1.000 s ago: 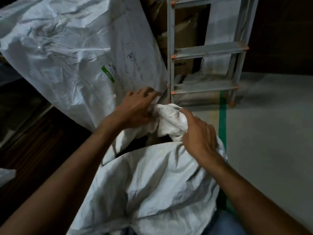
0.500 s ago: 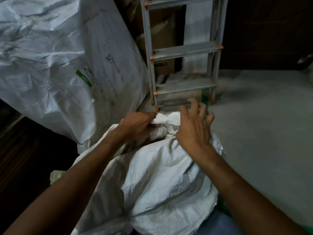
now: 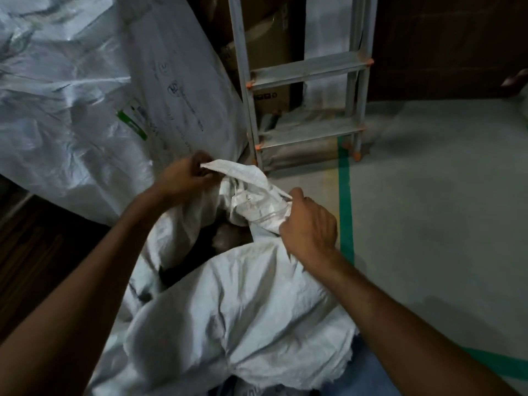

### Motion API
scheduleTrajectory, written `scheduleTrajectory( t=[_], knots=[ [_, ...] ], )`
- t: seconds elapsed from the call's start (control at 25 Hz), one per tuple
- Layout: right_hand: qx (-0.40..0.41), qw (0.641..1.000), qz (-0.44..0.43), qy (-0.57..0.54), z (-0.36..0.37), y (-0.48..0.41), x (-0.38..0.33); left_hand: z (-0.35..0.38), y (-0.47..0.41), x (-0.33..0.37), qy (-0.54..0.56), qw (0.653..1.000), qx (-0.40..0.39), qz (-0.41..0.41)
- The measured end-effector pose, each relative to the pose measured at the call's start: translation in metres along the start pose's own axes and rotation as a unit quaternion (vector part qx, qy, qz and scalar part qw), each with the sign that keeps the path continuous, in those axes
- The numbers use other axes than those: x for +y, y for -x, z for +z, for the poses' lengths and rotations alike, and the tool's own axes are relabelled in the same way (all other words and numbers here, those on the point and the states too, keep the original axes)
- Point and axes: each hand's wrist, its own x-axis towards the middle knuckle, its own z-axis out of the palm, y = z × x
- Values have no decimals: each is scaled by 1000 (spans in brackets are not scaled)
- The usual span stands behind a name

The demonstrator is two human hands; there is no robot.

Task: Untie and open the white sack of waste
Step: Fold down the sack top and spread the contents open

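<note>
Head view: a white sack (image 3: 243,304) lies low in the middle, right in front of the person, between both forearms. The left hand (image 3: 185,178) pinches a loose flap of its mouth. The right hand (image 3: 310,227) is curled round the bunched neck fabric. A dark gap (image 3: 205,250) shows between the folds, so the tie seems undone and the mouth partly open; spreading it wide looks left to do. Half a second ago the hands sat close together on the bunch, the right hand's fingers spread. Now they are apart, with fabric stretched between them. A larger sack (image 3: 85,95) leans behind at left.
</note>
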Motion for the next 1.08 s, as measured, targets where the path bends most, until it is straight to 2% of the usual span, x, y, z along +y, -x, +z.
scheduleTrajectory(
  t=[0.04,0.08,0.12,0.16,0.2,0.24,0.28,0.32,0.36,0.4,0.48,0.56,0.6,0.68,0.72,0.76,0.8,0.84,0.88,0.92,0.96,1.0,1.08],
  knots=[
    [-7,999,30,-39,-7,-2,3,0,18,17,-89,992,65,58],
    [-14,996,60,-72,-12,-5,6,2,39,38,-127,977,125,117],
    [-27,991,87,-97,-15,-7,9,9,59,52,-127,968,141,164],
    [-45,987,108,-110,-17,-7,11,17,80,65,-103,974,104,171],
    [-66,983,125,-115,-18,-7,11,29,98,71,-87,989,13,123],
    [-85,978,145,-124,-18,-7,12,43,116,74,-99,988,-103,57],
    [-99,971,168,-139,-19,-8,14,55,132,72,-125,972,-199,7],
    [-113,962,190,-161,-20,-8,15,65,146,69,-126,958,-255,-19],
    [-122,952,207,-187,-20,-6,17,72,160,68,-96,956,-276,-24],
    [-127,943,223,-212,-19,-4,18,76,171,67,-66,962,-263,-17],
    [-119,932,233,-252,-17,5,18,86,194,74,-103,978,-181,9],
    [-84,943,178,-268,-21,19,15,103,212,75,-205,977,-19,49],
    [-60,955,113,-267,-27,30,15,110,222,78,-230,970,48,62],
    [-4,972,-88,-219,-46,57,21,122,240,79,-256,959,93,74],
    [2,962,-208,-175,-56,70,26,127,248,78,-265,956,96,81],
    [-41,940,-317,-121,-64,82,31,132,256,76,-269,952,108,95],
    [-124,912,-390,-39,-68,90,35,134,263,76,-270,948,132,107],
    [-202,880,-425,61,-65,96,37,135,272,78,-276,941,156,117],
    [-220,855,-446,146,-59,98,39,134,281,80,-283,934,174,128],
    [-178,849,-456,197,-51,98,41,135,290,83,-284,930,183,145],
    [-100,852,-465,218,-48,99,42,135,300,86,-268,934,179,152],
    [-19,859,-468,204,-46,100,46,131,308,87,-226,952,152,141],
    [111,871,-465,112,-39,108,64,110,321,86,-46,997,37,58]
  ],
)
